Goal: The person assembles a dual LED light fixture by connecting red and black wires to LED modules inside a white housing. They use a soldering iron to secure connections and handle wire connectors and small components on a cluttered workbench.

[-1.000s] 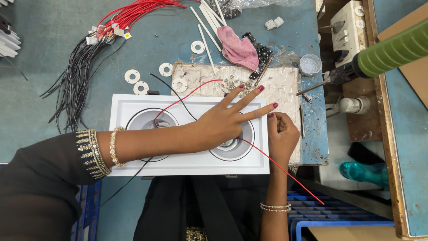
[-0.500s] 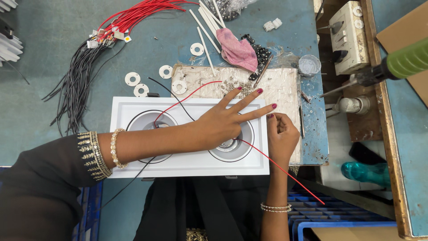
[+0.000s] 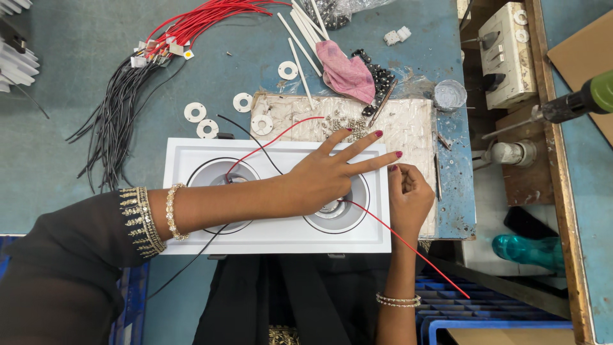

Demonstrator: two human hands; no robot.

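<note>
We laid our left hand (image 3: 322, 182) flat with its fingers (image 3: 361, 144) spread and released over the right-hand round opening of the white twin-hole light housing (image 3: 191, 153), which sat on the blue counter (image 3: 76, 89) just below centre. Our right hand (image 3: 408, 195), at the housing's 3 o'clock edge, had its fingers curled closed beside a red wire (image 3: 408, 246) that ran from the opening out toward 4 o'clock, though we could not tell whether they pinched it. White rings (image 3: 242, 101) lay at the housing's 12 o'clock, and a bundle of black wires (image 3: 115, 121) at 10 o'clock.
</note>
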